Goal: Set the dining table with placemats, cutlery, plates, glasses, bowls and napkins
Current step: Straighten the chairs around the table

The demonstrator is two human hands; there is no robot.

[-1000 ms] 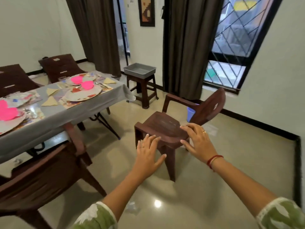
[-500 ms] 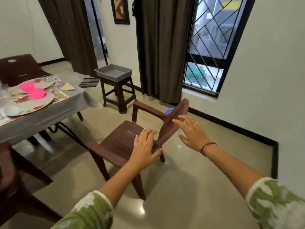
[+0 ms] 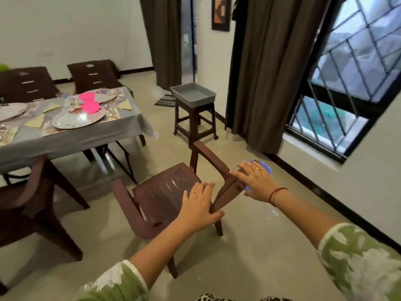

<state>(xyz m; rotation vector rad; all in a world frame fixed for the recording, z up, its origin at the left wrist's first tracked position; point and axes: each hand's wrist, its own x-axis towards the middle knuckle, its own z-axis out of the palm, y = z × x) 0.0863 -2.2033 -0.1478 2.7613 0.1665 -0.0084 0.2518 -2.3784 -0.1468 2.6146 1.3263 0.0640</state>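
Observation:
A brown plastic armchair (image 3: 165, 192) stands on the floor in front of me, its backrest toward me. My left hand (image 3: 198, 206) lies on the backrest's lower edge, fingers fairly straight, thumb spread along the near side. My right hand (image 3: 253, 181) touches the backrest's top with straight fingers. At the left, the dining table (image 3: 86, 135) has a grey cloth and is laid with placemats, silver plates (image 3: 78, 119), pink bowls (image 3: 90, 106), glasses and yellow folded napkins (image 3: 124, 104).
A grey tray (image 3: 193, 94) sits on a brown stool (image 3: 195, 122) beyond the chair. A blue round object (image 3: 264, 166) lies on the floor behind my right hand. Another brown chair (image 3: 32, 192) stands at the table's near side, two more at its far side. Curtains and a barred window line the right wall.
I have moved round behind the chair, so its backrest now faces me. Both hands have come down from the air onto the backrest.

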